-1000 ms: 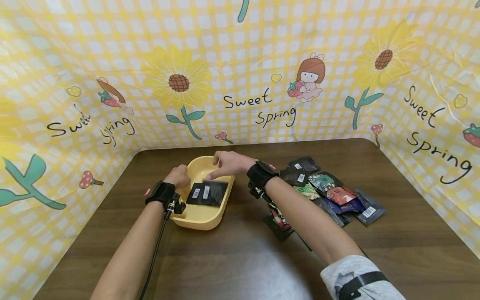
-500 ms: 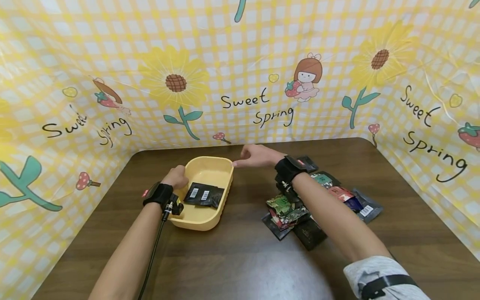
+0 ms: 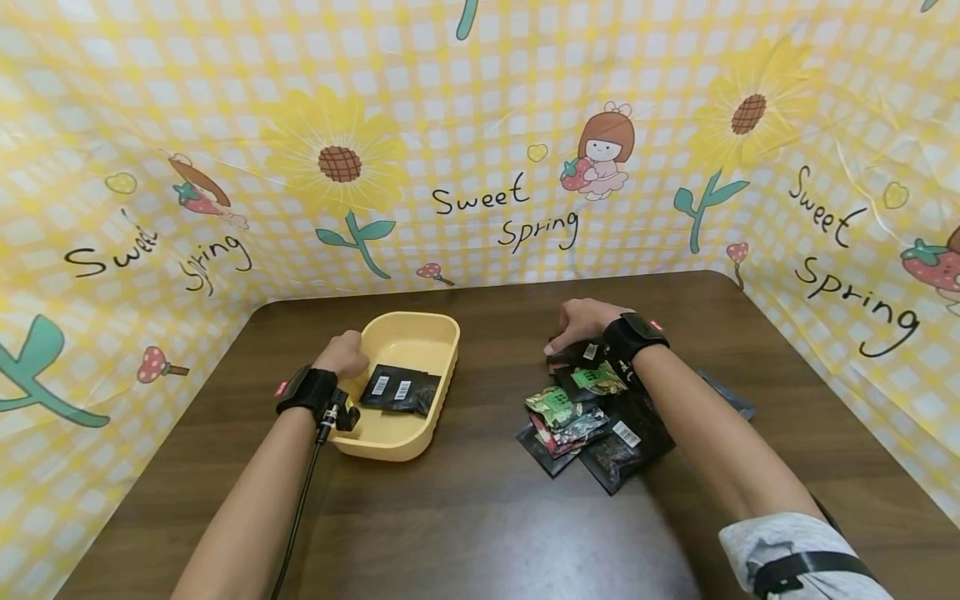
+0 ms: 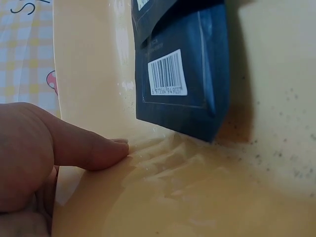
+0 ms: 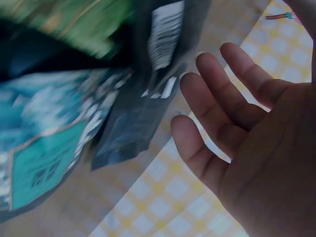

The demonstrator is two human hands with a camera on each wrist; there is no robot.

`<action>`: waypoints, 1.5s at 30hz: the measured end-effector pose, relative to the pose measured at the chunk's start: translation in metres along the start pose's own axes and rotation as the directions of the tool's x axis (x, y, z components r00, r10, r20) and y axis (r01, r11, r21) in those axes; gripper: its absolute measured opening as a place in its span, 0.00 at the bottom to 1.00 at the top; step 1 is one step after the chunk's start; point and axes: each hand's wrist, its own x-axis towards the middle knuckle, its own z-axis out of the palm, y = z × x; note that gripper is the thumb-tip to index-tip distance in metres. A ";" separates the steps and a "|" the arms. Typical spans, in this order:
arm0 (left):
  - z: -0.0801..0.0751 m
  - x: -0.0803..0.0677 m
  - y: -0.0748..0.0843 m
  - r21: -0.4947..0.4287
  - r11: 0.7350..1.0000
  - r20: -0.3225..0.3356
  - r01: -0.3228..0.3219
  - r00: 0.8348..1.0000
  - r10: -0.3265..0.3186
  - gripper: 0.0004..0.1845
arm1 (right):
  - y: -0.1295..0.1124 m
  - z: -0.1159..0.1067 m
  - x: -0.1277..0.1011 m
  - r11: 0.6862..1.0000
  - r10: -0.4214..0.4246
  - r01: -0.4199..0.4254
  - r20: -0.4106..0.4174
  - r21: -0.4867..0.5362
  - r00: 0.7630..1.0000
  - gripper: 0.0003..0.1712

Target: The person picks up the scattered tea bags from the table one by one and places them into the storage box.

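My left hand [image 3: 343, 354] grips the left rim of a pale yellow plastic basket [image 3: 401, 446]. In the left wrist view the thumb [image 4: 94, 150] lies inside the wall, the other fingers outside. Small black packets [image 3: 401, 390] with white barcode labels overlap on the basket floor; one barcoded packet [image 4: 173, 101] shows close up. To the right, my right hand [image 3: 588, 321] is over the far edge of a packet pile, by a black packet [image 3: 588, 353]. Its fingers [image 5: 212, 103] are loosely bent and hold nothing in the right wrist view, beside black and teal packets. The right thumb's contact is unclear.
Nearer me in the pile lie a green packet [image 3: 553, 406] and a black barcoded packet [image 3: 621, 450]. The right forearm covers part of the pile. A yellow checked cloth [image 3: 480, 117] hangs behind and beside the brown table [image 3: 450, 533].
My right hand has moved right, from above the basket to the packet pile. A packet has come to rest in the basket. The left hand keeps its grip on the rim.
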 end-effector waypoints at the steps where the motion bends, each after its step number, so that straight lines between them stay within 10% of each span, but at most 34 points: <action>1: 0.000 0.000 0.000 0.000 1.000 -0.002 0.000 1.000 0.000 0.09 | 0.003 0.001 0.001 1.000 0.004 -0.004 0.017 0.005 1.000 0.29; 28: -0.003 -0.001 0.005 -0.012 1.000 -0.002 0.011 1.000 -0.011 0.07 | 0.023 0.017 -0.009 0.983 0.177 -0.180 -0.064 -0.035 0.982 0.58; 45: 0.000 -0.003 0.004 -0.014 1.000 -0.013 0.022 1.000 -0.022 0.07 | 0.022 0.018 -0.005 0.993 0.115 -0.115 -0.093 0.010 0.989 0.44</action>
